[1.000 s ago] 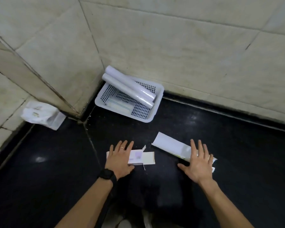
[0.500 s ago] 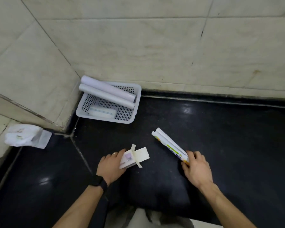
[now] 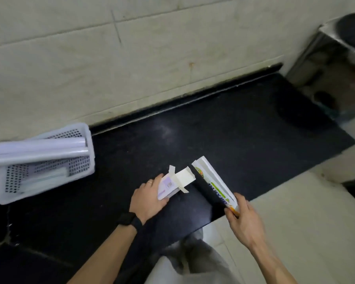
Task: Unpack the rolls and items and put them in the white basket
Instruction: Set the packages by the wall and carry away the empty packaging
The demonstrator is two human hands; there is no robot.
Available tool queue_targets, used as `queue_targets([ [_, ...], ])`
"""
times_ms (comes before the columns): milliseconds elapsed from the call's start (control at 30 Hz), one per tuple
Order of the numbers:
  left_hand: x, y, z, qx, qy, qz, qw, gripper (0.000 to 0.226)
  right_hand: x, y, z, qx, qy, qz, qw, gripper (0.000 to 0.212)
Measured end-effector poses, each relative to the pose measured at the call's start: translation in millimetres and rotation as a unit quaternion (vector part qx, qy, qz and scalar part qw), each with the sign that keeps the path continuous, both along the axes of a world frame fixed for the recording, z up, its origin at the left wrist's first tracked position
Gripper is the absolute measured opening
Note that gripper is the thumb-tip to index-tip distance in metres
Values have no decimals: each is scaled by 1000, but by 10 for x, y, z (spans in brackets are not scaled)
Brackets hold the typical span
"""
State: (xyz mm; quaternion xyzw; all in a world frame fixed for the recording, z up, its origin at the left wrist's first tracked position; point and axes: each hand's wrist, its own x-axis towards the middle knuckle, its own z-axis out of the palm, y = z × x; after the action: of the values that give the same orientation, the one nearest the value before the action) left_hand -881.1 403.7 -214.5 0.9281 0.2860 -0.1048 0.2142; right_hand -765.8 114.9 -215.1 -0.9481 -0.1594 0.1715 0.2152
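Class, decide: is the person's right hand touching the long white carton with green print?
Touching. In the head view the right hand is closed round the near end of the long white carton, fingers wrapping its edge.

This looks like a tiled corner of a home, most likely a kitchen or utility area. The wall (image 3: pixel 131 64) is faced with large pale stone-look tiles with thin grout lines, and it meets a glossy black stone slab (image 3: pixel 223 130) along a dark raised edge. Pale floor tiles (image 3: pixel 295 222) border the slab at the right. A shiny metal cabinet or bin (image 3: pixel 332 68) stands in the far right corner; which one it is cannot be told
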Motion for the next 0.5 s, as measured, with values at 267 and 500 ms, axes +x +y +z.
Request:
queue_targets([
  [267, 1408, -1601, 329, 26, -46, -290, 956, 77, -145, -1708, 211, 27, -41, -281, 958, 46],
  [500, 2434, -3636, 715, 59, -112, -472, 872, 67, -304, -3347, 272, 68, -81, -472, 875, 42],
])
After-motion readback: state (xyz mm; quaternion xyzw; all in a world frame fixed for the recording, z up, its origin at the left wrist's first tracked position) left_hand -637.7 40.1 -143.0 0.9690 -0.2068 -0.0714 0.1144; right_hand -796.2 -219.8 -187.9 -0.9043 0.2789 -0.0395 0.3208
